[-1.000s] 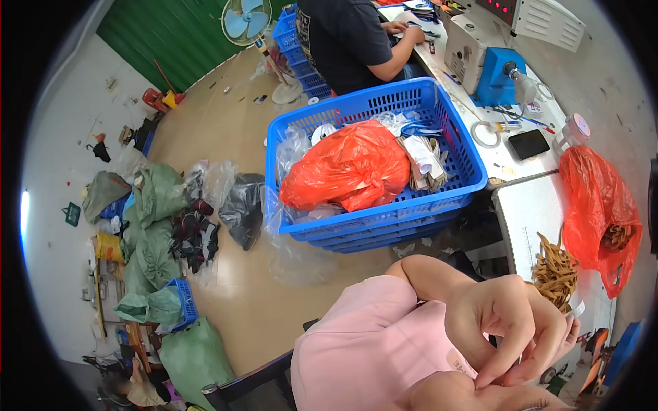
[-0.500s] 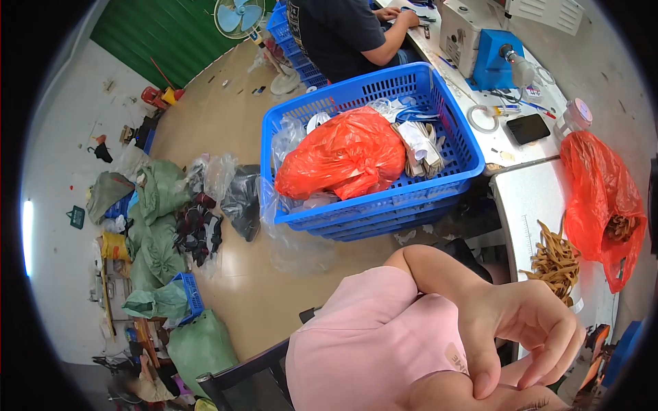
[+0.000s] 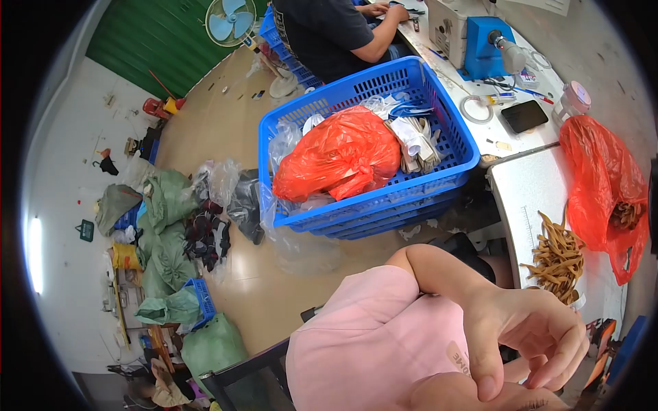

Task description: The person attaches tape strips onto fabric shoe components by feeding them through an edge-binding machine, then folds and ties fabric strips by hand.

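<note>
My left hand [image 3: 538, 332] reaches in from the bent arm above the pink shirt [image 3: 384, 329]. Its thumb and curled fingers are apart, with nothing visible between them, and the thumb tip rests against my right forearm [image 3: 452, 394] at the bottom edge. A dark mark shows on that forearm. My right hand is not visible. Beyond my left hand, a pile of brown strips [image 3: 556, 264] lies on the white table [image 3: 524, 185]. An open red plastic bag [image 3: 596, 185] is beside the pile, with more brown pieces inside.
Stacked blue crates [image 3: 370, 205] hold a tied red bag [image 3: 343, 154] and bundled pieces. A co-worker [image 3: 329, 34] sits beyond them. A phone [image 3: 524, 116], a jar [image 3: 574, 101] and a blue machine [image 3: 486, 48] are on the worktable. Green sacks [image 3: 168, 253] line the left.
My left hand's fingers have spread from a tighter curl near my right forearm, and the hand has moved slightly right. The view has shifted a little.
</note>
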`<state>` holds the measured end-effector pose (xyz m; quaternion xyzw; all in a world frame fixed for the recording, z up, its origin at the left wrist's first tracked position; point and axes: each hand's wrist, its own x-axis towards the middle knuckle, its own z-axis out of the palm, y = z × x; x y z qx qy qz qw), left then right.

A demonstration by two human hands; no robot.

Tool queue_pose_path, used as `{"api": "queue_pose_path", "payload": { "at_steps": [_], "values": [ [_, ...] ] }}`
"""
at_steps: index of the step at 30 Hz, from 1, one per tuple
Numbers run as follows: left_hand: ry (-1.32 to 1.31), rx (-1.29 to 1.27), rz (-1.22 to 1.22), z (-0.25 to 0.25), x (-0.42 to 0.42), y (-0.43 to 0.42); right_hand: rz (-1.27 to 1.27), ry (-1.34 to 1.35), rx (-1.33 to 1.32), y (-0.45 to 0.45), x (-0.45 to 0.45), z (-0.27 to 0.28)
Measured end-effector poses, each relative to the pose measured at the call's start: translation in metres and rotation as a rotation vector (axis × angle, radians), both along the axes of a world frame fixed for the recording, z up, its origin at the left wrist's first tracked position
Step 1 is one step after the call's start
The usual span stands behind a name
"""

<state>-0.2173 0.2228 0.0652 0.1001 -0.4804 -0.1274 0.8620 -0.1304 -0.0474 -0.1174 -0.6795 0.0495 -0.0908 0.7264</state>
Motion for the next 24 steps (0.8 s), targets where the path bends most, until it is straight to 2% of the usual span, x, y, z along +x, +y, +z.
{"api": "queue_pose_path", "payload": {
  "at_steps": [6, 9, 13, 16, 18, 19, 20, 22, 24],
  "values": [
    [0.004, 0.012, -0.074, -0.003, 0.006, -0.003, 0.007, -0.006, 0.001, 0.005, 0.001, 0.005],
    [-0.018, -0.060, -0.124, -0.003, 0.006, -0.009, 0.033, -0.051, 0.006, 0.021, -0.010, 0.023],
    [-0.174, -0.307, -0.067, 0.007, 0.006, -0.021, 0.094, -0.162, 0.021, 0.060, -0.040, 0.071],
    [-0.170, -0.325, -0.099, 0.009, 0.004, -0.019, 0.078, -0.097, -0.013, 0.041, -0.030, 0.054],
    [-0.148, -0.281, -0.107, 0.004, 0.005, -0.023, 0.025, 0.020, -0.051, -0.018, -0.001, -0.008],
    [-0.121, -0.240, -0.122, 0.001, 0.005, -0.022, 0.042, -0.031, -0.037, 0.002, -0.011, 0.013],
    [-0.064, -0.162, -0.157, -0.003, 0.005, -0.016, 0.059, -0.082, -0.024, 0.044, -0.031, 0.057],
    [-0.014, -0.087, -0.192, -0.005, 0.005, -0.014, 0.058, -0.104, -0.017, 0.061, -0.039, 0.075],
    [-0.031, -0.093, -0.194, -0.005, 0.006, -0.016, 0.022, -0.045, -0.031, 0.028, -0.023, 0.038]
  ]
}}
